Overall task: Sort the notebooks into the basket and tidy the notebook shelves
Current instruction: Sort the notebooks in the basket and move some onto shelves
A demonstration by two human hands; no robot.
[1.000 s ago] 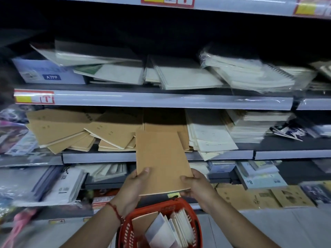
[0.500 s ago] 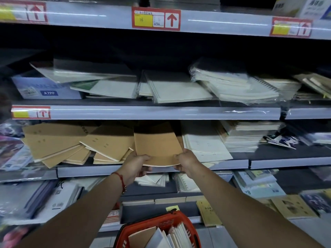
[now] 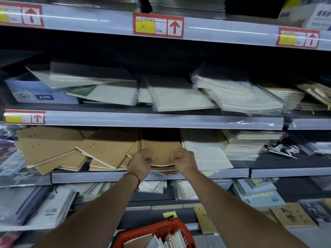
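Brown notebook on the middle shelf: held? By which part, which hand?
Yes. Both hands grip the brown notebook at its near edge: left hand at the near left corner, right hand at the near right corner; that edge bows.

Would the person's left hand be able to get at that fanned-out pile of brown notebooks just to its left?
Probably yes. The fanned brown notebooks lie on the same shelf right beside the left hand, with nothing between them. But that hand, with the right hand, now grips the brown stack.
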